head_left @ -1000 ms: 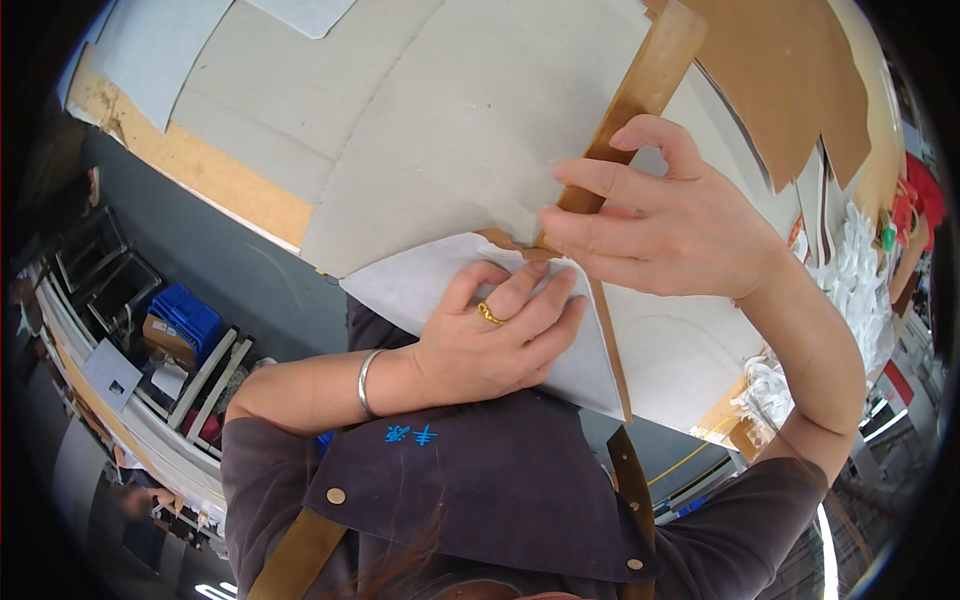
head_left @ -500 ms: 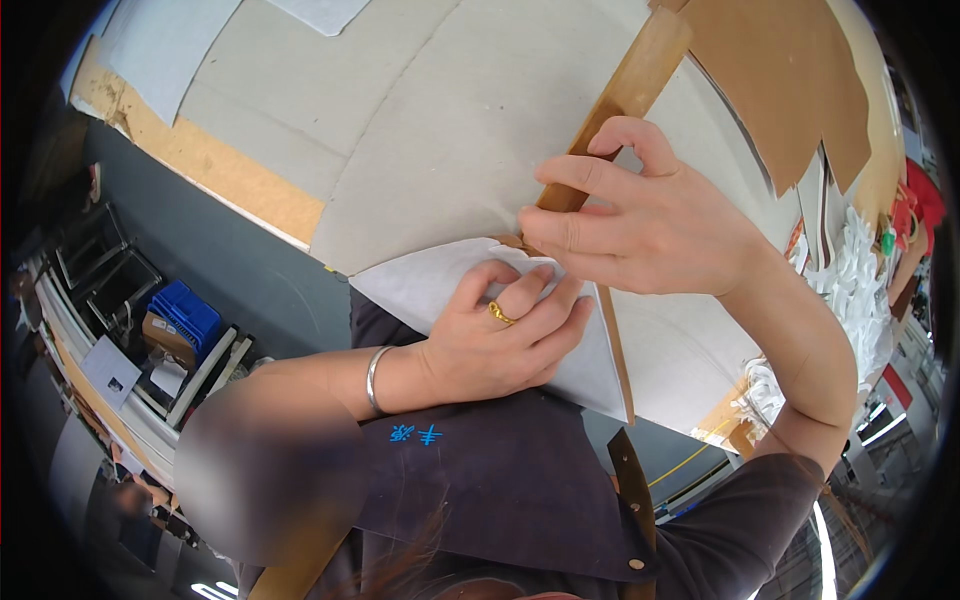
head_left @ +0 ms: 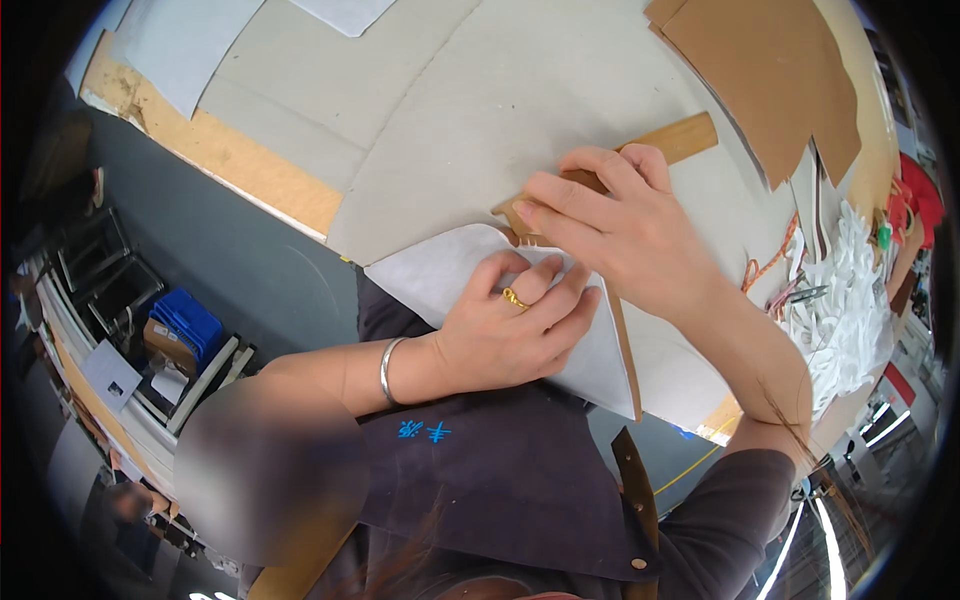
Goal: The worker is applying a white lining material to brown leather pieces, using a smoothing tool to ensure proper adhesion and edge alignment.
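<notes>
Tan strip [head_left: 683, 139] extends (slantwise) on both sides of the right grip [head_left: 637, 232].

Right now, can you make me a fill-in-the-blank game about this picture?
The left hand lies on a white-faced, pointed flat piece, while the long, flat, brown bar is held by the ____.
The shiny silver-coloured bangle circles the ____ wrist.
The plastic crate beside the brown cardboard box is coloured ____.

Missing words: right hand; left; blue.
</notes>
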`<state>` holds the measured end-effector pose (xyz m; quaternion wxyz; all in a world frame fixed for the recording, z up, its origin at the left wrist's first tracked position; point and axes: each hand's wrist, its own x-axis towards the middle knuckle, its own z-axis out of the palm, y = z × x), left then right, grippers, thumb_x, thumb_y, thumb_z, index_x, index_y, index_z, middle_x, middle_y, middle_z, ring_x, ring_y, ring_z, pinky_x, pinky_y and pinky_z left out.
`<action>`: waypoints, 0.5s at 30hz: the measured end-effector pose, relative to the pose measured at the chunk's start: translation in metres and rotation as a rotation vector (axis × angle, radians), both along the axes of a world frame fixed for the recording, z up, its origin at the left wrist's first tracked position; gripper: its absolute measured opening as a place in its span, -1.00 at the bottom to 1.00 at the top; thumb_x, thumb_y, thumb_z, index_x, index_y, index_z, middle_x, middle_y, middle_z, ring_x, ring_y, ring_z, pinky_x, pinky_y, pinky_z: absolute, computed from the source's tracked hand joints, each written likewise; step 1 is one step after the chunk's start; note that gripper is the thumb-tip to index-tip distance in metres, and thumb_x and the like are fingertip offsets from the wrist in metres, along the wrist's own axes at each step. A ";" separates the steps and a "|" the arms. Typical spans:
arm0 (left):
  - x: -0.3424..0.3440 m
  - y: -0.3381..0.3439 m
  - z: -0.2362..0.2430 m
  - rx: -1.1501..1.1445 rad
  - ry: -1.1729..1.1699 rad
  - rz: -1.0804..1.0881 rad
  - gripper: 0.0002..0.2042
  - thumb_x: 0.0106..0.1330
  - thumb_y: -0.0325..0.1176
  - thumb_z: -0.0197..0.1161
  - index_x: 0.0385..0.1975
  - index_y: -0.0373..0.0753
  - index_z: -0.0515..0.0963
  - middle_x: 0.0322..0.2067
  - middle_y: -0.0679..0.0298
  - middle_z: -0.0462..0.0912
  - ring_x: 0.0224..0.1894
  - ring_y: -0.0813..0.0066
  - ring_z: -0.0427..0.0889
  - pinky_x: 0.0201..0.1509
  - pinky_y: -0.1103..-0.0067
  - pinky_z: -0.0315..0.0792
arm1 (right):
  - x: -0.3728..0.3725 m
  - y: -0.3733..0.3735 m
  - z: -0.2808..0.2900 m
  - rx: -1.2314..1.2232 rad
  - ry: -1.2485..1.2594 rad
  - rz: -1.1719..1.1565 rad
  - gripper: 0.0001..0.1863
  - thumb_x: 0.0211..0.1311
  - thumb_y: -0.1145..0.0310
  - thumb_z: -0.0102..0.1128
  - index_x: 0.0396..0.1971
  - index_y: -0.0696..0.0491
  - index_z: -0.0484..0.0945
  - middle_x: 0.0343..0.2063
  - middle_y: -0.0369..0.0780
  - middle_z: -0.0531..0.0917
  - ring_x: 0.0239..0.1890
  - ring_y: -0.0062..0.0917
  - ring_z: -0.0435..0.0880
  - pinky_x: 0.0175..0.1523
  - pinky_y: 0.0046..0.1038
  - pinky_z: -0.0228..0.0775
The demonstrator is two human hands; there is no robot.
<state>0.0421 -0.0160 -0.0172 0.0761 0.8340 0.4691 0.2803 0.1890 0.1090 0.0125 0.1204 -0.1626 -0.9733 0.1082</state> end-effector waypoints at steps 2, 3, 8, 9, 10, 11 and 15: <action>0.000 0.000 0.000 -0.021 -0.033 -0.006 -0.66 0.02 -0.23 0.29 -0.14 -0.06 0.63 -0.04 0.32 0.55 -0.02 0.41 0.52 -0.12 0.39 0.36 | -0.003 -0.003 -0.001 -0.054 -0.013 -0.125 -0.63 -0.16 0.30 0.29 -0.21 -0.09 0.63 -0.10 -0.45 0.56 -0.05 -0.46 0.49 -0.04 -0.30 0.23; -0.003 0.001 0.002 -0.011 -0.029 -0.008 -0.66 0.02 -0.23 0.29 -0.14 -0.06 0.63 -0.04 0.32 0.55 -0.02 0.41 0.52 -0.12 0.39 0.36 | -0.003 0.000 -0.001 -0.044 -0.009 -0.128 -0.63 -0.16 0.30 0.29 -0.21 -0.09 0.63 -0.10 -0.45 0.56 -0.05 -0.46 0.49 -0.04 -0.30 0.23; -0.048 0.013 0.025 -0.098 -0.123 0.077 -0.66 -0.04 -0.50 0.35 -0.19 -0.11 0.65 -0.08 0.31 0.57 -0.16 0.37 0.51 -0.18 0.47 0.39 | 0.007 -0.024 0.004 -0.080 0.196 -0.630 -0.62 -0.05 0.46 0.33 -0.13 -0.07 0.62 -0.17 -0.28 0.53 -0.20 -0.40 0.48 -0.09 -0.29 0.25; -0.052 0.020 0.027 -0.095 -0.120 0.070 -0.66 -0.04 -0.50 0.35 -0.19 -0.11 0.65 -0.08 0.31 0.57 -0.16 0.37 0.51 -0.18 0.47 0.39 | 0.006 -0.039 0.004 -0.077 0.200 -0.636 -0.62 -0.05 0.46 0.33 -0.13 -0.07 0.62 -0.17 -0.28 0.53 -0.20 -0.40 0.48 -0.09 -0.29 0.25; -0.057 0.033 0.025 -0.109 -0.111 0.097 -0.70 -0.03 -0.53 0.34 -0.24 -0.12 0.66 -0.11 0.32 0.57 -0.21 0.36 0.50 -0.20 0.49 0.39 | 0.004 -0.051 0.001 -0.232 0.185 -0.623 -0.65 -0.02 0.48 0.32 -0.15 -0.06 0.63 -0.22 -0.27 0.51 -0.24 -0.39 0.46 -0.10 -0.30 0.25; -0.061 0.043 0.023 -0.123 -0.103 0.125 -0.73 -0.02 -0.56 0.32 -0.28 -0.12 0.67 -0.13 0.33 0.57 -0.26 0.36 0.49 -0.22 0.51 0.39 | 0.000 -0.060 -0.003 -0.386 0.169 -0.607 -0.68 0.00 0.49 0.31 -0.17 -0.06 0.63 -0.27 -0.26 0.48 -0.27 -0.39 0.45 -0.11 -0.31 0.26; -0.069 0.062 0.011 -0.161 -0.142 0.008 -0.79 0.02 -0.58 0.29 -0.37 -0.10 0.67 -0.17 0.35 0.57 -0.28 0.35 0.47 -0.20 0.50 0.39 | -0.010 -0.069 -0.007 -0.308 0.179 -0.675 -0.76 0.02 0.49 0.32 -0.28 -0.12 0.67 -0.30 -0.35 0.46 -0.24 -0.43 0.43 -0.13 -0.36 0.18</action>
